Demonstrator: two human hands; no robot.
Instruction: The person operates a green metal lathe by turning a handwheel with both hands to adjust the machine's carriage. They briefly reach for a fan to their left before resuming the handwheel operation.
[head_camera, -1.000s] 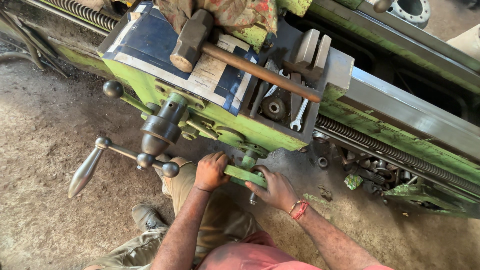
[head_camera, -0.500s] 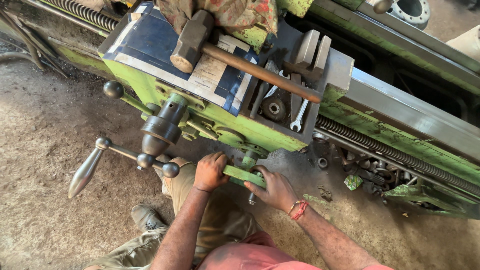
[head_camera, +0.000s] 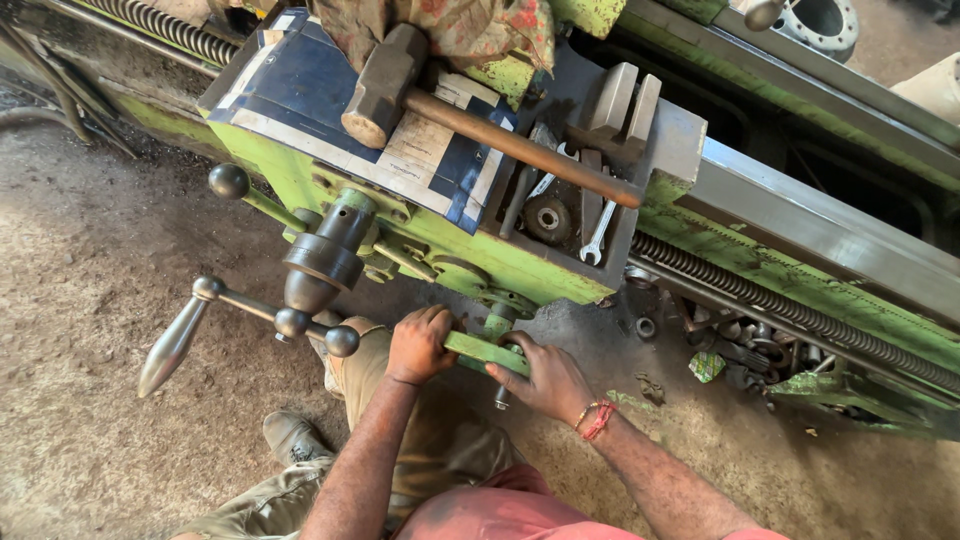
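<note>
Both hands grip a green lever (head_camera: 478, 351) low on the front of a green lathe carriage (head_camera: 470, 262). Left hand (head_camera: 420, 343) closed over the lever's left end, fingers curled on top; that end is hidden under the palm. Right hand (head_camera: 548, 378) wrapped around the lever's right part, near a round hub whose shape is mostly covered by the fingers. A short metal pin (head_camera: 501, 397) shows below the lever, partly hidden by the right thumb.

Above, a sledgehammer (head_camera: 470, 120) lies across the carriage top, its head resting on blue-and-white sheeting. An open-end spanner (head_camera: 597, 238) sits in the recess beside it. A hand crank with ball knobs (head_camera: 262, 315) projects at left. Lead screw (head_camera: 800, 315) runs off to the right, cut by the frame edge. The person's torso is cropped at bottom.
</note>
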